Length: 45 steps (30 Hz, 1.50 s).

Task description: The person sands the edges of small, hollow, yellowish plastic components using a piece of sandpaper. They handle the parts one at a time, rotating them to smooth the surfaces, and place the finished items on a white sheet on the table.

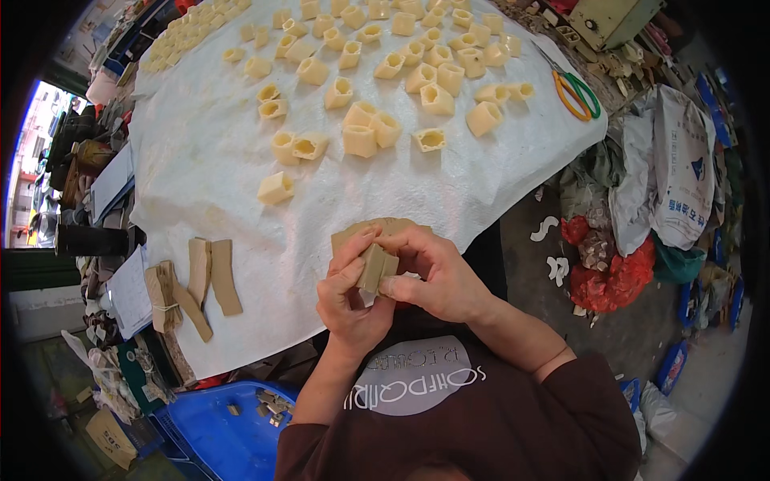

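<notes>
Close to the table's front edge, my left hand (353, 301) and my right hand (433, 276) both grip a small grey-brown block (377, 268) with a ridge along it. Its material is hard to tell. The left fingers wrap its side, and the right thumb presses on its lower end. Behind my fingers a flat brown piece (345, 240) lies on the white cloth (216, 192), partly hidden by the hands. Farther off, many pale yellow hollow blocks (358, 140) are scattered over the cloth, some stacked or leaning on each other.
To the left lie loose brown strips (224, 276) and a string-tied bundle of strips (164, 298). Scissors (573, 92) with orange and green handles rest at the right edge. A blue tub (224, 425) stands below left; red net bags (613, 276) and a white sack (682, 168) are at right.
</notes>
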{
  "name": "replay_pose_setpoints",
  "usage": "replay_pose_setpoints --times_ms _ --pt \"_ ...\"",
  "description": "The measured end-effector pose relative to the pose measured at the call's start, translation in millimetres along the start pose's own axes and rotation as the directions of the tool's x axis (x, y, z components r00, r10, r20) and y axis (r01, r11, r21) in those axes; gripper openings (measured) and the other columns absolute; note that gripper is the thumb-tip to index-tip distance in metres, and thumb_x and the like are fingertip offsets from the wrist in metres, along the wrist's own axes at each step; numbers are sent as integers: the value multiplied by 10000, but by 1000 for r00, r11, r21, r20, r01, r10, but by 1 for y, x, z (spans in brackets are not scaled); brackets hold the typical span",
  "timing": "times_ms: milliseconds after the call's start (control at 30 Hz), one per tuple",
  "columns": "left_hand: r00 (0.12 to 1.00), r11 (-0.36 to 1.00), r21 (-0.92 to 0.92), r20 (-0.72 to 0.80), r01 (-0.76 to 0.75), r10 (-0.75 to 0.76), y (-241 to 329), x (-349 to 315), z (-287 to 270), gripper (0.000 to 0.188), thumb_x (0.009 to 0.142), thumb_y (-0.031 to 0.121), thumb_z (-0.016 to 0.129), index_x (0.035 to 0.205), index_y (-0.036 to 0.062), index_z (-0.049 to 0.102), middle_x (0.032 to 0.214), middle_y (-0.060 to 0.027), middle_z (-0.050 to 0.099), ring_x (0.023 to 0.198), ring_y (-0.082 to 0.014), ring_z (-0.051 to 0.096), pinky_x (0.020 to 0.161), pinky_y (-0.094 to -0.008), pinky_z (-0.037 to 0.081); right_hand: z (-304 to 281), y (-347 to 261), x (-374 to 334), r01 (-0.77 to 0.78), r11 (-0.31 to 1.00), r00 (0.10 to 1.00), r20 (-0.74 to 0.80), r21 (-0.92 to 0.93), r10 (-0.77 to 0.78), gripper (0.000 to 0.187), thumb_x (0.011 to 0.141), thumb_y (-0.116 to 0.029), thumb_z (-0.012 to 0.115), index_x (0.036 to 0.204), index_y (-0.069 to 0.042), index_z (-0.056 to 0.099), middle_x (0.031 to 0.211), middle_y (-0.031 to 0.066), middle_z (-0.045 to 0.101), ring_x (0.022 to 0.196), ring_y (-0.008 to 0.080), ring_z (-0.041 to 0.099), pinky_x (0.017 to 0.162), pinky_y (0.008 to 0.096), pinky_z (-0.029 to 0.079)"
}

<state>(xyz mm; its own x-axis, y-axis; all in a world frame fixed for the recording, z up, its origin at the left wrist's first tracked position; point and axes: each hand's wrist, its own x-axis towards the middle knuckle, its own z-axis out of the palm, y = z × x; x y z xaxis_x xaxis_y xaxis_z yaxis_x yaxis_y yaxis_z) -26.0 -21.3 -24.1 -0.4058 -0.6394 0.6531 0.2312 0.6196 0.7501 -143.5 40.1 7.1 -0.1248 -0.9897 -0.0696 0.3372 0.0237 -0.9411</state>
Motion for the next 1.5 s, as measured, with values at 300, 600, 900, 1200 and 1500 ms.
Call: replay_pose_setpoints --times_ms 300,600,900,1200,1500 --pt "998 997 -56 46 46 -43 3 -3 -1 525 709 -100 654 1084 81 333 1209 -216 459 1101 -376 502 910 -452 437 -10 -9 1 -96 989 995 37 117 92 166 789 -46 558 946 5 545 1082 76 501 844 106 537 704 249 467" --pt "989 981 -130 -9 147 -150 13 3 4 531 682 -107 659 1071 62 339 1198 -248 470 1111 -364 501 893 -434 447 -21 -1 6 -104 982 991 97 155 90 182 893 -124 475 1007 -2 547 893 54 583 739 121 578 611 247 493" --pt "830 713 -540 -46 448 -556 19 12 -8 503 687 16 722 1099 34 433 1186 -167 488 1099 -242 496 935 -360 411 -21 -4 10 301 896 954 109 -328 -280 505 826 -292 624 1241 -60 453 1142 89 468 1077 205 433 874 338 398" --pt "748 510 -687 74 518 -659 28 8 -4 573 673 105 773 1130 31 434 1165 -103 495 1056 -201 516 895 -330 452 -11 6 11 326 943 943 53 66 -330 315 863 -176 587 1131 -28 511 1020 48 479 945 139 503 829 286 419" --pt "736 265 -823 247 503 -630 21 14 -9 585 706 148 753 1191 53 439 1173 -85 476 1081 -224 502 889 -379 466 -16 3 14 301 953 950 86 19 -301 489 901 -439 459 1177 -39 501 1050 74 482 975 161 460 853 301 380"
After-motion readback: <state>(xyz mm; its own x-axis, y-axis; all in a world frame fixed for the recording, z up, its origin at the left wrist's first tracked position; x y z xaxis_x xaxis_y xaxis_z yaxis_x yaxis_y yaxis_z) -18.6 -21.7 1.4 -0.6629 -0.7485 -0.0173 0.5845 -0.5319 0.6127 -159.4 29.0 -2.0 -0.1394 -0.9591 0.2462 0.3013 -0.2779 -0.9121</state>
